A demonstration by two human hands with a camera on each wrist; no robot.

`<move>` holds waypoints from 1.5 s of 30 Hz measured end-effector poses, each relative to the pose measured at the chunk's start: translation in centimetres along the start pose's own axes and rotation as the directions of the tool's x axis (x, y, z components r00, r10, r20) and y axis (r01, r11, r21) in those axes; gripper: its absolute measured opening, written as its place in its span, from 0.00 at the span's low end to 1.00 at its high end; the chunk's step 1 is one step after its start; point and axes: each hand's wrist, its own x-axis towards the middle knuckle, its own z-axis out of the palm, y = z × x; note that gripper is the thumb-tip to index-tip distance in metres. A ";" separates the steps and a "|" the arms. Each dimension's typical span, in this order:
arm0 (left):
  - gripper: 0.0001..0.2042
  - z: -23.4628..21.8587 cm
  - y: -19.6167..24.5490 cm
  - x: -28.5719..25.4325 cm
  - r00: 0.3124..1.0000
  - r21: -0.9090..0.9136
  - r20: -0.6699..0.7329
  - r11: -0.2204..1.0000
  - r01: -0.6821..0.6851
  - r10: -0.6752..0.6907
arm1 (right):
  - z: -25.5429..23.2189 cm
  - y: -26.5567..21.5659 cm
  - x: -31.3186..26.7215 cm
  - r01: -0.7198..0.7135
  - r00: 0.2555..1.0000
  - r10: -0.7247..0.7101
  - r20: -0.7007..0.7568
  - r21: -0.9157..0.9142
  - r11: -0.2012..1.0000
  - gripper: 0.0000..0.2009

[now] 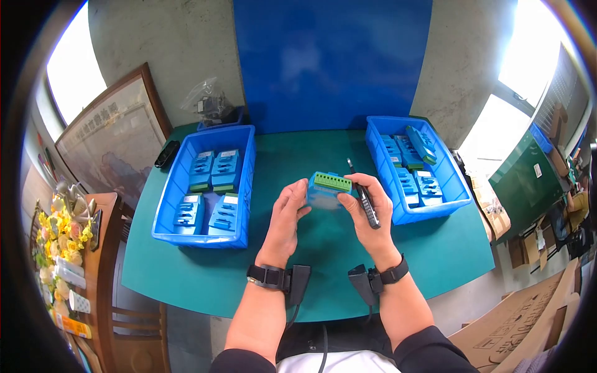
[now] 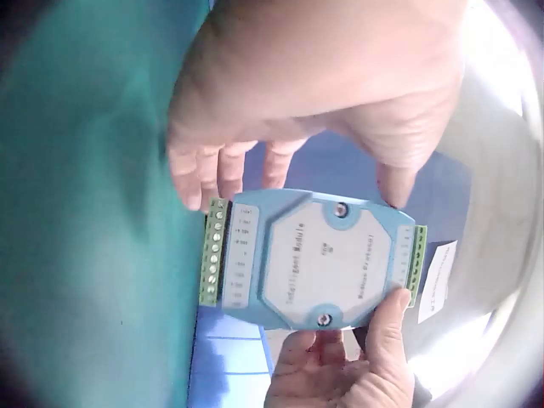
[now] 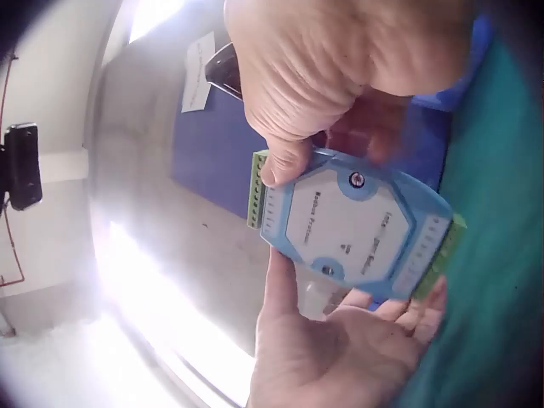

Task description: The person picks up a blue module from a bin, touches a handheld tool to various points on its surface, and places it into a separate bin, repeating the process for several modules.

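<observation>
A blue module (image 1: 330,194) with green terminal strips is held up over the table between both hands. Its pale label, printed "Intelligent Module", and two screws show on the module (image 2: 327,255) in the left wrist view. My left hand (image 1: 285,214) grips one side edge, thumb near one terminal strip and fingertips near the other. My right hand (image 1: 377,217) pinches the opposite edge with its thumb on the label face (image 3: 344,225). Lying across that same right hand is a slim black tool (image 1: 367,203) with a silver tip, screwdriver-like.
On the left of the green table (image 1: 298,267) stands a blue bin (image 1: 163,211) with several similar modules. Another blue bin (image 1: 429,214) on the right holds more of them, one lying askew on top. A blue panel (image 1: 329,62) rises behind; a small tray with a plastic bag (image 1: 211,102) sits back left.
</observation>
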 end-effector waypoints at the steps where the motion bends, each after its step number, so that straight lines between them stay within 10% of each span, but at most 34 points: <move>1: 0.27 0.0 0.0 0.0 0.999 -0.016 -0.003 0.999 0.050 -0.050 | 0.1 0.0 0.0 0.015 1.000 -0.015 -0.021 0.010 1.000 0.15; 6: 0.28 0.1 1.1 -0.2 0.939 -0.329 0.241 0.889 0.317 -0.246 | 0.6 -0.6 -0.1 0.134 0.991 -0.135 -0.013 -0.058 0.989 0.15; 15: 0.17 -0.4 1.7 -0.3 0.963 -0.627 0.268 0.752 0.201 -0.035 | 1.1 -1.1 -0.4 0.247 0.958 -0.227 0.175 -0.102 0.964 0.22; 19: 0.20 -0.9 0.9 0.1 0.990 -0.654 0.138 0.748 0.108 -0.022 | 0.4 -1.4 -0.6 -0.164 0.981 0.114 0.159 0.346 0.924 0.13; 26: 0.24 -0.9 0.4 0.4 0.994 -0.692 0.106 0.718 0.078 -0.005 | 0.6 -1.9 -0.8 -0.350 0.888 0.250 0.386 0.213 0.912 0.13; 45: 0.26 -1.2 0.8 0.4 0.987 -0.725 0.160 0.674 0.141 -0.034 | 0.4 -1.0 -0.4 -0.171 0.975 0.207 -0.073 0.339 0.925 0.07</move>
